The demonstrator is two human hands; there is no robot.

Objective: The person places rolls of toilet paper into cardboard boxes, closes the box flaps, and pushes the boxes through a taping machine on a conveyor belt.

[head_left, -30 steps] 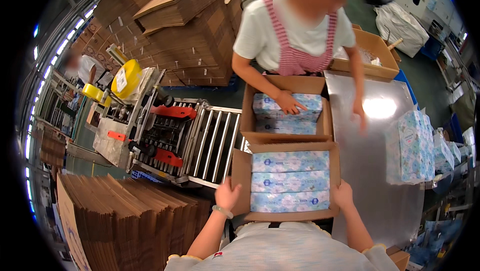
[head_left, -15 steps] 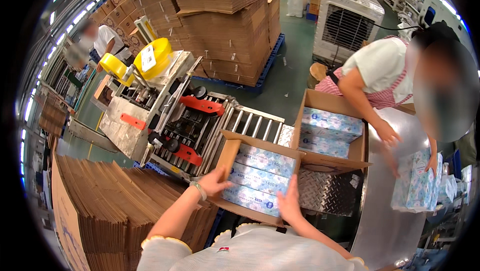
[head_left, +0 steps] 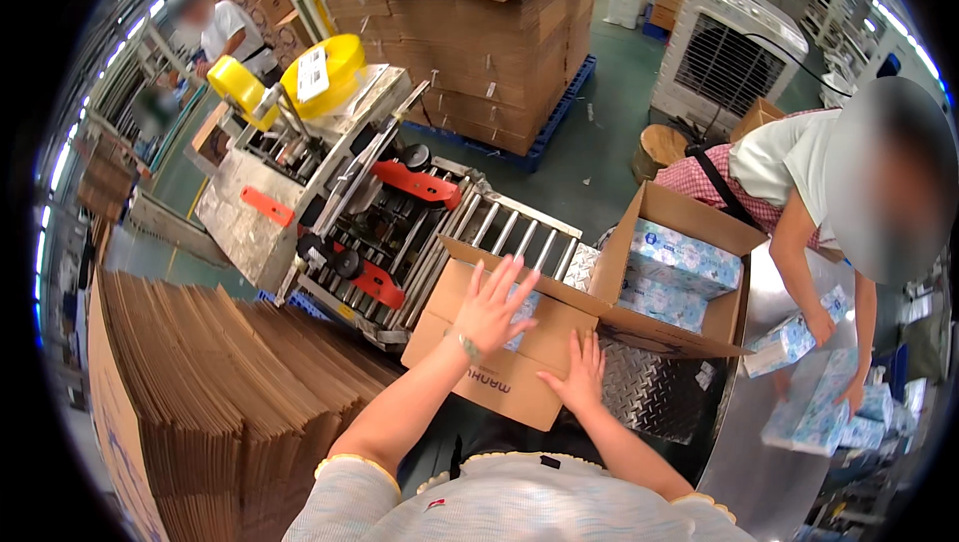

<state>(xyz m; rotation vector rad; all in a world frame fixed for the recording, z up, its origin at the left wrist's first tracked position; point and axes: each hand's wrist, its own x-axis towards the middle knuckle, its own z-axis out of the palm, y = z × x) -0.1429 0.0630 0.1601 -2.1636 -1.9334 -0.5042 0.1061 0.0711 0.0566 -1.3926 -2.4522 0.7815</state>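
The left hand (head_left: 489, 312) has its fingers spread wide over the flaps of the near carton (head_left: 551, 342), gripping nothing; whether the palm presses the card, I cannot tell. The right hand (head_left: 582, 372) lies along that carton's right side, fingers slightly apart, thumb stretched out, likewise gripping nothing. Between the near carton's folded flaps a strip of blue floral packs (head_left: 513, 342) shows.

Just to the right of the near carton and farther off, an open carton (head_left: 689, 212) holds more such packs and crowds that side. Below it lies a chequered metal plate (head_left: 654, 392). Right of the near carton, on a steel table (head_left: 729, 422), a co-worker's hands (head_left: 819, 327) touch wrapped packs (head_left: 814, 412).

Beyond the near carton run conveyor rollers (head_left: 514, 227); to its left, a machine with red arms (head_left: 415, 182) carries yellow tape rolls (head_left: 330, 67). Flattened cartons (head_left: 250, 402) block the space left of the near carton. Well beyond it stand a tall cardboard stack (head_left: 479, 52) on a blue pallet (head_left: 559, 112) and an air cooler (head_left: 724, 52).

Dark capitals, upside down to the wearer, mark the near carton's closest flap; a tape roll bears a white label (head_left: 313, 74), its print too small to read.
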